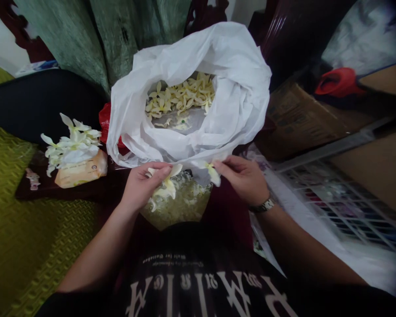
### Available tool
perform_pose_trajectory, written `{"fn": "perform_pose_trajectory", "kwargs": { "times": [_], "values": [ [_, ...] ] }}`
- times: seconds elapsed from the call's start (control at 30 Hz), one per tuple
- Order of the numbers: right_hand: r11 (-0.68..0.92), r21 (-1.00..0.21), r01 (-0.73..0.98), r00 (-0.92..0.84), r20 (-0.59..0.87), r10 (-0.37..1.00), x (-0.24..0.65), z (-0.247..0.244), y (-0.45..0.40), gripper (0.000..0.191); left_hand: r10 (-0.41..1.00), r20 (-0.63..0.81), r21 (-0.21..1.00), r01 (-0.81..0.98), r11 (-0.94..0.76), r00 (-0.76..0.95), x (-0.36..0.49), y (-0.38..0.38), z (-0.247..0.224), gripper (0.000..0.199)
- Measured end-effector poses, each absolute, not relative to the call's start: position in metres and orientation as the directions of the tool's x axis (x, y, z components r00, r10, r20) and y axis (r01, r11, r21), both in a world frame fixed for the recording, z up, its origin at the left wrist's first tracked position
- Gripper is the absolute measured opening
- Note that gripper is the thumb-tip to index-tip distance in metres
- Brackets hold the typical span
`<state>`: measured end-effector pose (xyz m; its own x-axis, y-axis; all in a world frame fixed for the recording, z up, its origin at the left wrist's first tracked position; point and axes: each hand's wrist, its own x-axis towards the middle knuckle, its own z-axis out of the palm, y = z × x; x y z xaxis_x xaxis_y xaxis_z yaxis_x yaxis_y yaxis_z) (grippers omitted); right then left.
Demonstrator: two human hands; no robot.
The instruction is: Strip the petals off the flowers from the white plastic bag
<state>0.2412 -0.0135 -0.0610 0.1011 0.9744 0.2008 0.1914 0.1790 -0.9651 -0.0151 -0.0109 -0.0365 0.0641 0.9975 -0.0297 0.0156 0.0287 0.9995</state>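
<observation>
My left hand [143, 182] is closed, with thumb and fingers pinching a pale yellow flower [168, 186] whose petals spread to the right. In my right hand [242, 178], which wears a metal-band watch, a similar flower [213, 172] is pinched at the fingertips. Both hands are at the near edge of a white plastic bag [191, 147]. The bag stands with its mouth wide, and a heap of cream-yellow flowers [185, 94] lies inside. Below my hands a yellowish, lumpy mass [178, 207] shows; what it is made of I cannot make out.
At left, white flowers [74, 141] lie on a tissue pack [82, 171], with a red bag [105, 121] behind. On the right are a cardboard box [303, 114], a red plastic piece [339, 82] and a white wire rack [350, 193]. Yellow textured matting [62, 237] covers the left floor.
</observation>
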Motion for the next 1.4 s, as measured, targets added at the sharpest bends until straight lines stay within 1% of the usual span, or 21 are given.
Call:
{"fn": "perform_pose_trajectory", "kwargs": {
  "times": [0.03, 0.07, 0.1, 0.13, 0.2, 0.27, 0.4, 0.5, 0.6, 0.77, 0.83, 0.93, 1.0, 1.1, 1.2, 1.3, 1.4],
  "values": [
    [0.181, -0.949, 0.257, 0.046, 0.199, 0.979, 0.244, -0.06, -0.016, 0.032, 0.996, -0.027, 1.0, 0.009, 0.026, 0.086, -0.015, -0.011, -0.035, 0.028],
    [0.184, -0.942, 0.279, -0.002, 0.191, 0.981, 0.244, -0.058, -0.019, 0.04, 0.994, -0.022, 1.0, 0.004, 0.022, 0.105, -0.013, -0.01, -0.033, 0.03],
    [0.185, -0.95, 0.251, -0.044, 0.18, 0.983, 0.241, -0.057, -0.021, 0.047, 0.993, -0.016, 1.0, -0.001, 0.016, 0.12, -0.011, -0.01, -0.032, 0.031],
    [0.176, -0.966, 0.188, -0.091, 0.161, 0.983, 0.234, -0.055, -0.023, 0.051, 0.991, -0.013, 1.0, -0.006, 0.014, 0.136, -0.008, -0.01, -0.031, 0.033],
    [0.116, -0.993, 0.033, -0.216, 0.106, 0.971, 0.215, -0.053, -0.025, 0.048, 0.984, -0.014, 1.0, -0.015, 0.017, 0.178, 0.0, -0.01, -0.029, 0.036],
    [0.082, -0.995, -0.063, -0.256, 0.095, 0.962, 0.195, -0.053, -0.023, 0.037, 0.978, -0.011, 1.0, -0.021, 0.015, 0.207, 0.006, -0.01, -0.03, 0.036],
    [0.046, -0.977, -0.208, -0.093, 0.067, 0.993, 0.174, -0.059, -0.015, 0.031, 0.986, -0.001, 1.0, -0.005, 0.001, 0.164, 0.007, -0.009, -0.035, 0.033],
    [0.044, -0.976, -0.215, -0.047, 0.056, 0.997, 0.179, -0.064, -0.012, 0.029, 0.995, 0.012, 0.999, 0.035, -0.016, 0.101, -0.001, -0.007, -0.04, 0.027],
    [0.074, -0.986, -0.152, -0.034, 0.08, 0.996, 0.186, -0.065, -0.013, 0.031, 0.998, 0.005, 0.999, 0.036, -0.007, 0.069, -0.006, -0.007, -0.04, 0.028],
    [0.195, -0.978, 0.081, -0.019, 0.194, 0.981, 0.187, -0.063, -0.019, 0.031, 0.983, -0.068, 0.998, 0.025, 0.065, 0.168, 0.0, -0.011, -0.035, 0.041],
    [0.215, -0.97, 0.116, 0.002, 0.217, 0.976, 0.185, -0.064, -0.021, 0.031, 0.984, -0.049, 0.999, -0.003, 0.05, 0.171, 0.002, -0.013, -0.038, 0.043],
    [0.163, -0.985, 0.053, 0.065, 0.166, 0.984, 0.181, -0.065, -0.02, 0.031, 0.988, 0.071, 0.995, -0.074, -0.061, 0.137, 0.005, -0.016, -0.044, 0.055],
    [0.136, -0.991, -0.003, 0.09, 0.135, 0.987, 0.179, -0.066, -0.019, 0.031, 0.991, 0.103, 0.995, -0.024, -0.101, 0.091, 0.009, -0.017, -0.045, 0.056],
    [0.112, -0.992, -0.066, 0.071, 0.107, 0.992, 0.176, -0.066, -0.02, 0.031, 0.998, 0.057, 0.997, 0.059, -0.057, 0.005, 0.017, -0.017, -0.044, 0.045],
    [0.096, -0.985, -0.144, 0.065, 0.087, 0.994, 0.171, -0.067, -0.023, 0.03, 1.0, 0.009, 1.0, -0.004, -0.01, -0.018, 0.022, -0.015, -0.043, 0.034],
    [0.097, -0.977, -0.188, 0.049, 0.089, 0.995, 0.169, -0.069, -0.025, 0.028, 1.0, -0.012, 0.998, -0.056, 0.011, -0.011, 0.021, -0.012, -0.045, 0.031],
    [0.084, -0.976, -0.202, -0.013, 0.088, 0.996, 0.168, -0.071, -0.026, 0.028, 1.0, 0.0, 0.996, -0.085, -0.002, -0.021, 0.019, -0.01, -0.047, 0.03]
  ]
}}
